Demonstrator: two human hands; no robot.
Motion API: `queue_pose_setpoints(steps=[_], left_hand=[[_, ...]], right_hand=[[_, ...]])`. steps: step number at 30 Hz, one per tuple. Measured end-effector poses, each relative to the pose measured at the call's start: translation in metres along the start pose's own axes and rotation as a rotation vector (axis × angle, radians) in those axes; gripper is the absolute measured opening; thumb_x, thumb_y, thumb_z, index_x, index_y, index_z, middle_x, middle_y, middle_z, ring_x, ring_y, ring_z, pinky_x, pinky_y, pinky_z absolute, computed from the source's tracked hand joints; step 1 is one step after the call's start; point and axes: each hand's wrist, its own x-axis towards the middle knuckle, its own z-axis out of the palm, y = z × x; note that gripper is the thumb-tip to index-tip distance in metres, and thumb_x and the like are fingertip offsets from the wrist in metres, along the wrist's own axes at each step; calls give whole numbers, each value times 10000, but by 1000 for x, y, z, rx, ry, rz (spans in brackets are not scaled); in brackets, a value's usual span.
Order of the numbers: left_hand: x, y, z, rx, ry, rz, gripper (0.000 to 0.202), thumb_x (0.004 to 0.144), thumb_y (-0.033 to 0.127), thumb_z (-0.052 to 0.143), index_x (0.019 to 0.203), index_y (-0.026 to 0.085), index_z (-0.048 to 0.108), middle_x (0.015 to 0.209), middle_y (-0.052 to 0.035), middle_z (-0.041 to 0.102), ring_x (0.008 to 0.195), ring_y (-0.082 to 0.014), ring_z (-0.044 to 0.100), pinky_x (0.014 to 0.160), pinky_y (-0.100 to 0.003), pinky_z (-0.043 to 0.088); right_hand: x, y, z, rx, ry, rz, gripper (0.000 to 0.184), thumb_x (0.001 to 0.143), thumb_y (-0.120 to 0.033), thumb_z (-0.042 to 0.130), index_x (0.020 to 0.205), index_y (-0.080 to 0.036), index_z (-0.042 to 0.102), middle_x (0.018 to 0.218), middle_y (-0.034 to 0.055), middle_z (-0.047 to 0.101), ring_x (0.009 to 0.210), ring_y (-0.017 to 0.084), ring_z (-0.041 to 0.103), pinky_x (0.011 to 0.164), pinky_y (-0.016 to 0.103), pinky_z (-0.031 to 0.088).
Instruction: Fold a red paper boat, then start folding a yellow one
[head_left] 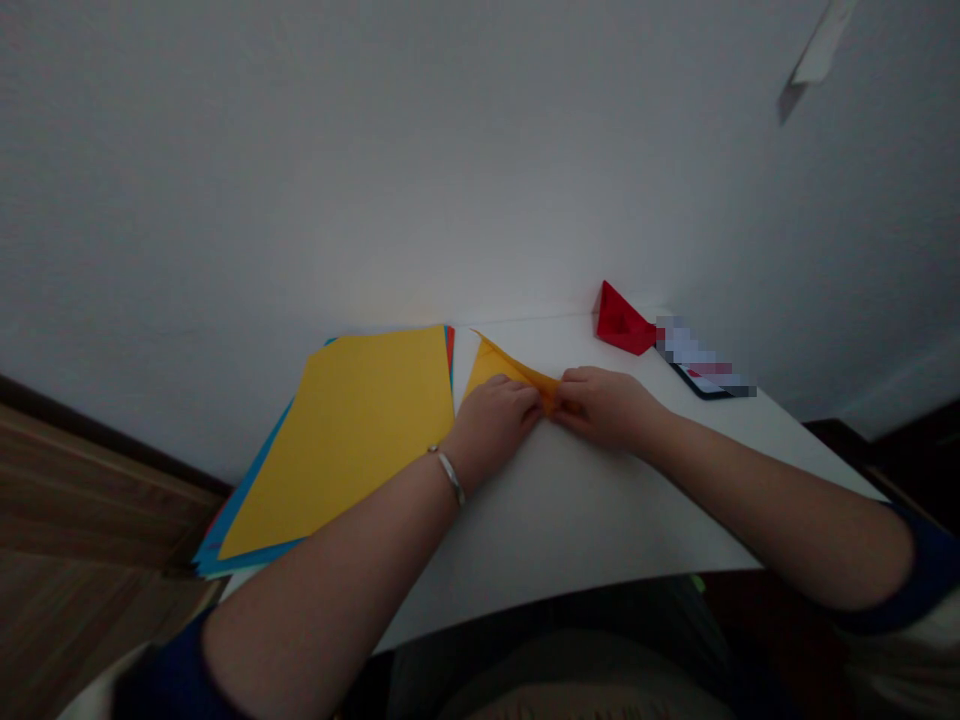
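Note:
A sheet of yellow-orange paper (491,362), partly folded, lies on the white table (555,520) between my hands. My left hand (495,425) rests on its near left part, fingers bent and pressed on the paper. At the right corner my right hand (604,408) pinches the paper, and the fold there looks darker orange. The fingertips of both hands almost meet. My left hand covers much of the sheet's near side, so its full shape is hidden.
To the left lies a stack of coloured paper, a yellow sheet (367,425) on top and blue edges beneath. A red folded paper boat (621,322) stands at the back right, beside a phone (705,380) with a blurred screen. A wall (450,180) rises behind the table.

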Motion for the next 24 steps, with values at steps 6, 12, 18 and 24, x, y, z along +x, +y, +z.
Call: queue_pose_setpoints(steps=[6, 12, 18, 24], left_hand=[[1, 1, -2, -2, -28, -70, 136, 908, 249, 553, 874, 165, 654, 909, -60, 696, 932, -222, 606, 841, -342, 495], [2, 4, -2, -30, -46, -100, 138, 927, 245, 524, 931, 156, 630, 963, -73, 683, 936, -219, 617, 829, -338, 501], [1, 2, -2, 21, -60, -18, 201, 960, 230, 449, 1001, 178, 639, 951, -67, 668, 927, -218, 611, 803, -336, 504], [-2, -1, -3, -24, -110, 82, 252, 955, 188, 453, 1095, 194, 663, 1027, -79, 664, 978, -205, 618, 862, -338, 506]], right_hand=[[1, -2, -1, 1, -1, 26, 245, 919, -373, 504, 863, -206, 674, 890, 42, 643, 843, 172, 580, 592, 265, 313], [2, -1, -1, -1, -3, 43, 235, 909, -376, 521, 837, -203, 664, 883, 38, 639, 823, 168, 577, 567, 269, 296], [3, 1, 3, 4, 26, 62, 177, 878, -350, 549, 869, -204, 649, 900, 48, 652, 851, 189, 586, 596, 278, 338], [3, 3, 4, 65, 42, 92, 227, 877, -363, 533, 1023, -219, 631, 1003, 57, 680, 928, 219, 606, 697, 305, 416]])
